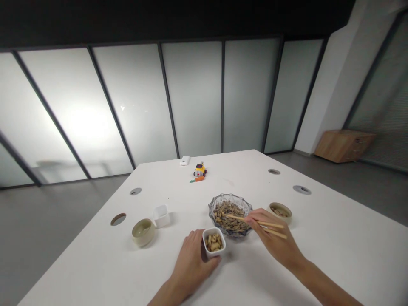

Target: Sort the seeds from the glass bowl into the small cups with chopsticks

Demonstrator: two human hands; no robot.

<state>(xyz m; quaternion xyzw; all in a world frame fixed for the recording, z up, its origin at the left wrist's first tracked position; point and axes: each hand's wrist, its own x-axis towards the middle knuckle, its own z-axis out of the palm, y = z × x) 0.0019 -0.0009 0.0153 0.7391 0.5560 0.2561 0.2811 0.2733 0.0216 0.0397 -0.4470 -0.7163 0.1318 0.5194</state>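
Note:
My left hand is wrapped round a small white square cup, which holds light brown pieces and tilts a little toward me. In my right hand is a pair of wooden chopsticks. Their tips reach into a clear glass bowl with a scalloped rim, among many thin grey-brown dried pieces. Whether the tips pinch a piece is too small to tell. Just beyond my right hand stands a greenish ceramic bowl with some brown pieces inside.
Left of my hand stand another greenish bowl and a white square cup. Farther back lie a toy carrot, a yellow toy vehicle and a white box-shaped object. Round holes pierce the white table.

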